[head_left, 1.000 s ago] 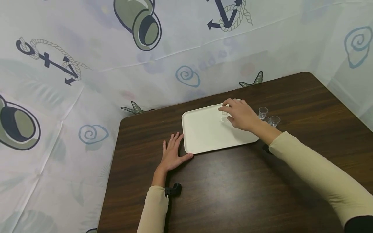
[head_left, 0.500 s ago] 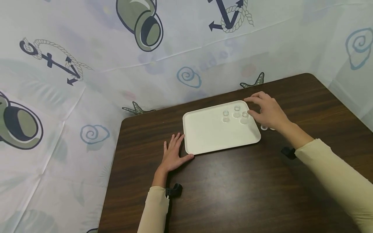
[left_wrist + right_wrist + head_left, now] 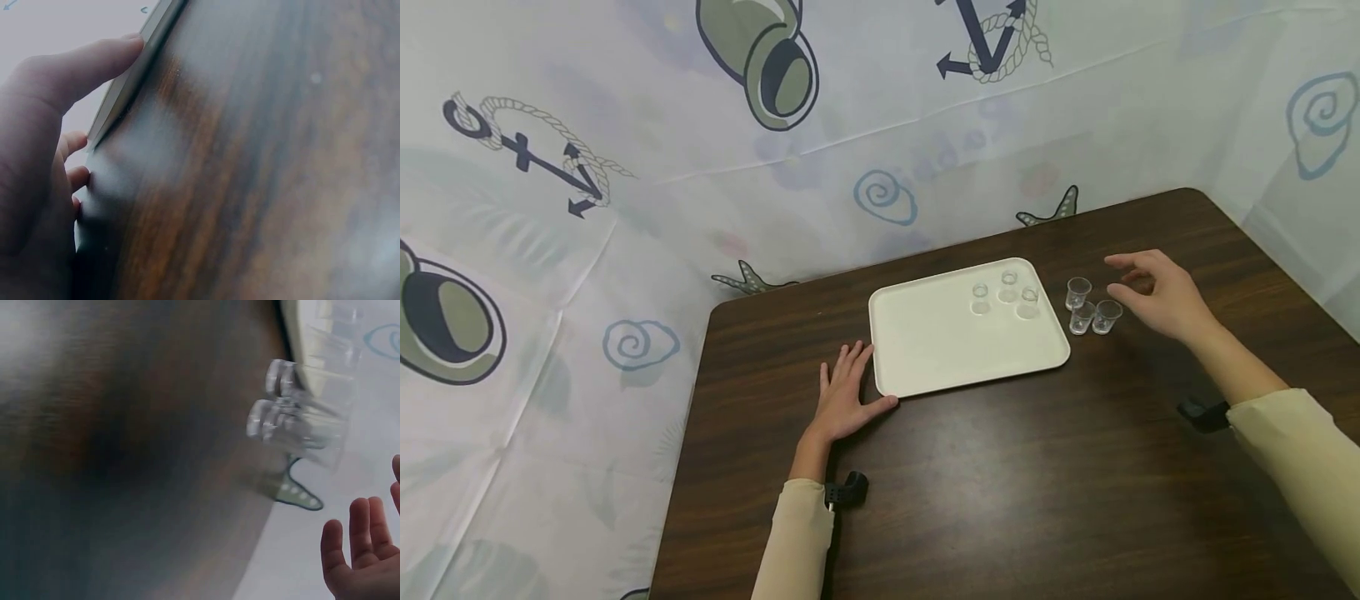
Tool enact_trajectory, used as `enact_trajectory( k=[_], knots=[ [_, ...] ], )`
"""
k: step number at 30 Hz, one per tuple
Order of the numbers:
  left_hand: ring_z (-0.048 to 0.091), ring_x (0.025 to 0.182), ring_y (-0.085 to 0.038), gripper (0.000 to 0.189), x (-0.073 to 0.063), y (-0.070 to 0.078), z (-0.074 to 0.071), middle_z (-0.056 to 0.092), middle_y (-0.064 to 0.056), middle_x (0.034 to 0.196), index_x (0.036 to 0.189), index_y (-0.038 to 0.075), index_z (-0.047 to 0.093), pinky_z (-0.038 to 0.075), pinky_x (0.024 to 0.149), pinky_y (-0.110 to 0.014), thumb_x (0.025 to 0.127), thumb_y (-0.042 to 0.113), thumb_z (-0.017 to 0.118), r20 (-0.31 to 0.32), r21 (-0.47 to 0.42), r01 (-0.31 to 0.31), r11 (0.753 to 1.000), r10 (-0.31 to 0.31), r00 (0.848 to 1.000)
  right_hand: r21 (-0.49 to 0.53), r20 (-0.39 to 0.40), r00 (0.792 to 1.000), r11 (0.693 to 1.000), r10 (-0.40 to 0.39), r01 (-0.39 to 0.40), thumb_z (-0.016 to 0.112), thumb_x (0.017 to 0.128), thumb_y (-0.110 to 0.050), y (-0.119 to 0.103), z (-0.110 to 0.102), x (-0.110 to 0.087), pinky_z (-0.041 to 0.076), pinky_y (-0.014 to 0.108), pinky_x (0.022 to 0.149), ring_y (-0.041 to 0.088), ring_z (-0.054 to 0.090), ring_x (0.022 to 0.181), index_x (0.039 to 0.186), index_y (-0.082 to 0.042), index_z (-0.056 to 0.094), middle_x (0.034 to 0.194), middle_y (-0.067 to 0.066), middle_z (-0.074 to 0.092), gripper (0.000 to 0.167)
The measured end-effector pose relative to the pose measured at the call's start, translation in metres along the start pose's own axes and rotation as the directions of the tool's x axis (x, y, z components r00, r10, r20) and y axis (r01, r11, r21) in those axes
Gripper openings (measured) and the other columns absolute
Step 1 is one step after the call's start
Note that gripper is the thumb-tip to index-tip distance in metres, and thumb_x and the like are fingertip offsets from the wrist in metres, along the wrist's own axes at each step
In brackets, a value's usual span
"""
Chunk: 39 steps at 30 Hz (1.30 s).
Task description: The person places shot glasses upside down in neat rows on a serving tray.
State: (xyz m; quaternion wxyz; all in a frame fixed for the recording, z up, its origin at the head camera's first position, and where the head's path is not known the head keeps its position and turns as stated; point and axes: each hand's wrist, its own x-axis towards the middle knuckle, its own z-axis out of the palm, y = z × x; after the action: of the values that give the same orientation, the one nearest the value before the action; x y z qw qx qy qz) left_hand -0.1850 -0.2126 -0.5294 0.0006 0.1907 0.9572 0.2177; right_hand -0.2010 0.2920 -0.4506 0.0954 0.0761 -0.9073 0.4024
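A cream tray [image 3: 940,350] lies on the brown table, and my left hand [image 3: 842,404] rests at its near left corner, fingers straight, thumb [image 3: 94,65] along the near edge. Three small clear shot glasses [image 3: 1028,304] stand upside down in the tray's far right part. To the right of the tray, three more shot glasses [image 3: 1081,317] stand upright in a tight cluster, thick bases down. My right hand [image 3: 1168,304] hovers just right of that cluster, with fingers and thumb apart and nothing between them. In the right wrist view, the clustered glasses [image 3: 306,428] appear near the fingers [image 3: 359,534].
The dark wood-grain table [image 3: 1000,483] has its far edge against a white curtain [image 3: 850,108] printed with anchors, shells and starfish. Black wrist cameras sit on both of my forearms, the left one [image 3: 847,490] close over the table.
My right hand has moved right, from over the glasses on the tray to beyond the cluster on the table, uncovering both groups. My left hand and the tray have stayed put.
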Motion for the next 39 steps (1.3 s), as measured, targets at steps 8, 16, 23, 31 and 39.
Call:
enact_trajectory(
  k=[8,16,23,31,39],
  knots=[
    [0.006,0.150,-0.030,0.099,0.001,0.000,0.001,0.016,-0.007,0.163,0.159,0.025,0.018,-0.004,0.112,-0.064,0.082,0.070,0.062,0.021,0.007,0.004,1.000,-0.005,1.000,0.000,0.078,0.994,0.997,0.078,-0.079,0.057,0.098,-0.006,0.024,0.002,-0.011,0.041,0.023,0.071,0.034,0.054,0.102,0.135,-0.001,0.055,0.128,0.025,0.055,0.038],
    [0.004,0.150,-0.029,0.099,0.004,0.002,-0.004,0.015,-0.007,0.163,0.159,0.023,0.019,-0.005,0.112,-0.064,0.083,0.070,0.061,0.032,0.013,0.009,1.000,-0.010,0.999,-0.005,0.253,0.964,0.996,0.084,-0.085,0.069,0.088,-0.002,0.035,0.007,-0.010,0.047,0.044,0.077,0.042,0.059,0.105,0.134,0.002,0.055,0.127,0.027,0.057,0.048],
    [0.005,0.150,-0.029,0.099,0.004,0.002,-0.004,0.015,-0.007,0.163,0.159,0.023,0.019,-0.003,0.112,-0.065,0.082,0.071,0.061,0.033,0.012,0.010,1.000,-0.011,0.999,-0.012,0.292,0.951,0.995,0.100,-0.100,0.074,0.090,-0.022,0.040,0.013,-0.011,0.046,0.039,0.078,0.035,0.060,0.102,0.130,0.001,0.058,0.121,0.023,0.062,0.049],
    [0.003,0.150,-0.026,0.099,0.004,0.001,-0.003,0.014,-0.005,0.164,0.159,0.026,0.017,-0.007,0.113,-0.061,0.082,0.074,0.058,0.046,0.005,0.032,0.999,-0.032,0.998,0.000,0.268,0.957,0.993,0.112,-0.117,0.072,0.092,-0.025,0.041,0.016,-0.012,0.045,0.044,0.083,0.034,0.059,0.103,0.129,0.002,0.060,0.123,0.024,0.061,0.047],
    [0.006,0.150,-0.030,0.099,0.001,0.001,-0.001,0.016,-0.007,0.163,0.159,0.023,0.019,-0.004,0.112,-0.064,0.082,0.071,0.061,0.028,0.007,0.015,1.000,-0.015,0.999,-0.007,0.248,0.962,0.993,0.117,-0.119,0.073,0.091,-0.025,0.040,0.017,-0.013,0.045,0.034,0.079,0.031,0.059,0.099,0.125,0.002,0.063,0.119,0.023,0.063,0.045]
  ],
)
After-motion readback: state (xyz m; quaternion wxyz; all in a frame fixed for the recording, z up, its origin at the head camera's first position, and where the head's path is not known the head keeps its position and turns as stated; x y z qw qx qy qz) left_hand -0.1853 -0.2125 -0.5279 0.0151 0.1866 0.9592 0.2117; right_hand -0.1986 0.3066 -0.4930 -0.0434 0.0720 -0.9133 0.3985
